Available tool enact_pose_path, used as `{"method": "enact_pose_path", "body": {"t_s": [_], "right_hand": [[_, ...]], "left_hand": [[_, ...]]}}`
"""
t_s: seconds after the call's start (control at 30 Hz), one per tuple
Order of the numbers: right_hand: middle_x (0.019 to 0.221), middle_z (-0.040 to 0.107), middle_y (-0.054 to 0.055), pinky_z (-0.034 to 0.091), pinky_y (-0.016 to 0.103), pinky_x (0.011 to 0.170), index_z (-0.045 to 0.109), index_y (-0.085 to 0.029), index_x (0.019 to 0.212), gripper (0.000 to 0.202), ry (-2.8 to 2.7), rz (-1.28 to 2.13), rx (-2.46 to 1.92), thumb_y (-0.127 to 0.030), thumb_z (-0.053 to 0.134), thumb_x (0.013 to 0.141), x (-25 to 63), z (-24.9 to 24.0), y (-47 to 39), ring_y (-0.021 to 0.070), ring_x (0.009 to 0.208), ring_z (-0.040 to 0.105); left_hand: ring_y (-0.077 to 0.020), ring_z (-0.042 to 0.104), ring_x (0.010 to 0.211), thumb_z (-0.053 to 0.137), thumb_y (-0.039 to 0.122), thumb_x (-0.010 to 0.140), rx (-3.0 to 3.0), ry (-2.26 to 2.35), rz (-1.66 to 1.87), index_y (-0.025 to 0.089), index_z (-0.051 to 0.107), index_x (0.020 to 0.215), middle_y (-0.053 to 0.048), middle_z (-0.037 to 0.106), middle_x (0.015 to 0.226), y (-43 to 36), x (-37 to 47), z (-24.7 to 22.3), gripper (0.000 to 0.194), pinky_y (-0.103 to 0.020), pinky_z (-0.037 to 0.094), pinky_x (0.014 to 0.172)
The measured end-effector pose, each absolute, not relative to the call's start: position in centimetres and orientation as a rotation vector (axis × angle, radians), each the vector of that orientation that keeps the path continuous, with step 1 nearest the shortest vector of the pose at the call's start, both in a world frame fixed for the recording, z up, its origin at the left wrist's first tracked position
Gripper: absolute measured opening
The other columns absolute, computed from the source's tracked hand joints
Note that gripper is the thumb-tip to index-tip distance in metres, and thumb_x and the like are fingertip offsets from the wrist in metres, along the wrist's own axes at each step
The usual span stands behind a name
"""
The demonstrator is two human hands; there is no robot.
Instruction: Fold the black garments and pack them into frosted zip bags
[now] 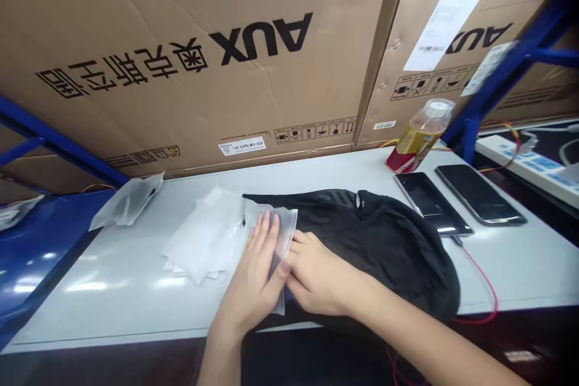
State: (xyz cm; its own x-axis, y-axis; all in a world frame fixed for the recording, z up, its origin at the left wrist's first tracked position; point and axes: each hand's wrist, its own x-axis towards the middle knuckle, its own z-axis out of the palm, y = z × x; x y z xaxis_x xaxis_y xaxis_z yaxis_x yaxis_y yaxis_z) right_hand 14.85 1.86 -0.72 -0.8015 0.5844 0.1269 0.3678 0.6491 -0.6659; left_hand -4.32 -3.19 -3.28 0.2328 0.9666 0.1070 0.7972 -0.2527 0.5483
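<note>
A frosted plastic zip bag (286, 223) lies partly over the edge of a black cloth garment (384, 247) on the shelf. My left hand (257, 274) rests flat on the bag with its fingers stretched out, its thumb tip beside my right fingers. Curled at the bag's right edge, my right hand (316, 271) pinches the rim there; its fingertips are partly hidden. To the left sits a loose stack of white translucent bags (203, 241). Another frosted bag (128, 200) with something dark inside lies at the back left.
Large cardboard boxes (203, 102) stand behind the white shelf (113, 301). A drink bottle (420, 136) stands at the back right, near two dark phones (432, 202), one with a red cable (482, 280). Blue metal posts (511, 72) frame the side; a power strip (534, 163) lies beyond.
</note>
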Motion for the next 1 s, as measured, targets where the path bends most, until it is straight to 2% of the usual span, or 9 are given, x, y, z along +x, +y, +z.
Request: {"method": "enact_pose_path", "body": {"t_s": [0.17, 0.27, 0.43, 0.57, 0.67, 0.77, 0.87, 0.93, 1.0], "right_hand": [[0.149, 0.061, 0.013, 0.049, 0.048, 0.101, 0.059, -0.025, 0.146, 0.051, -2.479, 0.890, -0.972, -0.016, 0.054, 0.096, 12.2, -0.8, 1.9, 0.0320, 0.128, 0.054], [0.150, 0.060, 0.013, 0.047, 0.046, 0.110, 0.054, -0.024, 0.152, 0.055, -2.364, 0.972, -0.911, -0.013, 0.052, 0.098, 13.1, -0.1, 2.2, 0.0283, 0.135, 0.054], [0.155, 0.058, 0.008, 0.036, 0.048, 0.124, 0.062, -0.026, 0.146, 0.052, -2.505, 1.086, -0.621, -0.033, 0.074, 0.095, 17.7, 0.0, 2.9, 0.0300, 0.148, 0.044], [0.121, 0.074, 0.005, 0.048, 0.042, 0.107, 0.078, -0.023, 0.111, 0.017, -2.542, 0.876, -0.771, -0.022, 0.068, 0.097, 16.6, -1.0, 2.6, 0.0276, 0.122, 0.056], [0.108, 0.074, 0.007, 0.053, 0.040, 0.090, 0.078, -0.021, 0.101, 0.020, -2.450, 0.736, -1.020, -0.020, 0.058, 0.102, 13.5, -1.6, 1.8, 0.0254, 0.100, 0.056], [0.118, 0.072, 0.010, 0.056, 0.039, 0.083, 0.076, -0.019, 0.109, 0.027, -2.374, 0.716, -1.145, -0.013, 0.050, 0.103, 11.6, -1.6, 0.8, 0.0255, 0.099, 0.057], [0.130, 0.069, 0.011, 0.056, 0.041, 0.102, 0.070, -0.018, 0.127, 0.033, -2.372, 0.880, -0.915, -0.011, 0.054, 0.099, 12.3, -1.4, 0.0, 0.0265, 0.121, 0.058], [0.141, 0.066, 0.009, 0.044, 0.042, 0.121, 0.063, -0.019, 0.141, 0.044, -2.401, 1.040, -0.627, -0.011, 0.056, 0.098, 14.0, -1.3, 0.2, 0.0255, 0.142, 0.050], [0.152, 0.060, 0.007, 0.037, 0.042, 0.127, 0.055, -0.022, 0.151, 0.051, -2.421, 1.096, -0.481, -0.009, 0.052, 0.101, 15.8, -1.3, 0.9, 0.0224, 0.151, 0.044]], "left_hand": [[-0.0323, 0.011, 0.165, 0.033, 0.053, 0.111, 2.109, 1.661, 0.627, 0.028, 0.012, 0.171, -0.007, 0.012, 0.178, -3.1, -3.4, -2.7, 0.069, -0.062, 0.017, 0.132], [-0.0293, 0.013, 0.165, 0.030, 0.051, 0.112, 2.042, 1.738, 0.695, 0.028, 0.015, 0.171, -0.006, 0.017, 0.178, -3.1, -3.6, -2.6, 0.065, -0.060, 0.017, 0.133], [-0.0300, 0.013, 0.165, 0.028, 0.050, 0.113, 2.004, 1.817, 0.636, 0.026, 0.020, 0.170, -0.007, 0.019, 0.177, -3.0, -4.1, -2.8, 0.063, -0.062, 0.016, 0.132], [-0.0337, 0.008, 0.165, 0.030, 0.051, 0.112, 1.967, 1.804, 0.608, 0.028, 0.021, 0.170, -0.005, 0.014, 0.178, -3.1, -3.6, -2.9, 0.063, -0.064, 0.014, 0.132], [-0.0328, 0.006, 0.165, 0.031, 0.052, 0.112, 1.941, 1.757, 0.623, 0.032, 0.015, 0.171, -0.003, 0.010, 0.179, -3.4, -3.4, -2.8, 0.064, -0.063, 0.014, 0.132], [-0.0303, 0.003, 0.165, 0.030, 0.056, 0.111, 1.900, 1.762, 0.637, 0.035, 0.015, 0.171, -0.001, 0.010, 0.179, -3.5, -3.5, -2.8, 0.065, -0.062, 0.015, 0.132], [-0.0287, 0.004, 0.165, 0.026, 0.055, 0.112, 1.839, 1.840, 0.665, 0.035, 0.022, 0.169, 0.000, 0.015, 0.178, -3.2, -3.8, -2.8, 0.061, -0.061, 0.016, 0.132], [-0.0290, 0.005, 0.165, 0.023, 0.053, 0.113, 1.827, 1.877, 0.653, 0.033, 0.023, 0.169, 0.000, 0.018, 0.178, -3.0, -4.0, -2.8, 0.060, -0.062, 0.017, 0.132], [-0.0302, 0.006, 0.165, 0.023, 0.052, 0.113, 1.855, 1.890, 0.612, 0.032, 0.022, 0.170, -0.002, 0.018, 0.177, -3.0, -4.2, -2.6, 0.060, -0.063, 0.019, 0.131]]}}
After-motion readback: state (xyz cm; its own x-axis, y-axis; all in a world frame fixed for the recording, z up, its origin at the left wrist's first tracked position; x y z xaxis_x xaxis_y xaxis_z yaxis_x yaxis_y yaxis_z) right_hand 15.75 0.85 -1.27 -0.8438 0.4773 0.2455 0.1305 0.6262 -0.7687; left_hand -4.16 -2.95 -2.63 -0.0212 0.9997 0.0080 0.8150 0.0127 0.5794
